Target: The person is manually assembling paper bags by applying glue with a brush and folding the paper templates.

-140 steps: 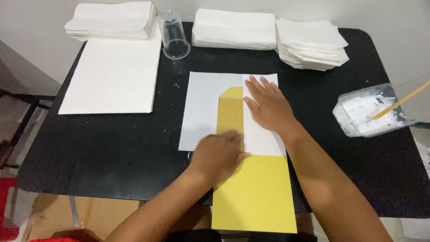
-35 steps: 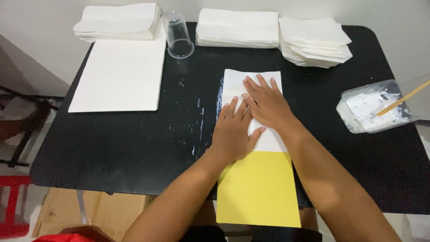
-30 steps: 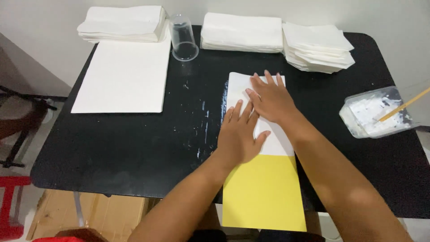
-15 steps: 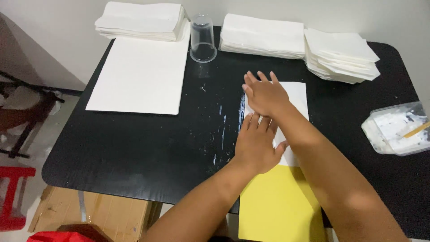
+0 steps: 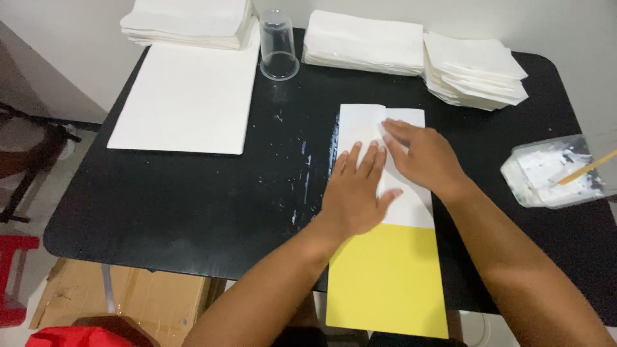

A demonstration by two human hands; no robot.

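A folded white paper sheet (image 5: 366, 125) lies on the black table (image 5: 193, 199), wrapped over the far part of a long yellow card (image 5: 389, 283) whose near end overhangs the table's front edge. My left hand (image 5: 357, 193) presses flat on the white paper near where the yellow shows, fingers spread. My right hand (image 5: 424, 157) lies flat just beyond it on the same paper. Neither hand grips anything.
A large white sheet stack (image 5: 186, 96) lies at the left. Folded white stacks (image 5: 193, 22) (image 5: 363, 45) (image 5: 472, 67) line the back, with an upturned clear cup (image 5: 278, 45) between them. A glue tub with a brush (image 5: 553, 170) sits at the right. Glue smears (image 5: 302, 173) mark the table.
The wide white sheet has been folded over the yellow card into a narrow strip. Both hands have been sliding along it, pressing it flat. The camera has shifted left and closer.
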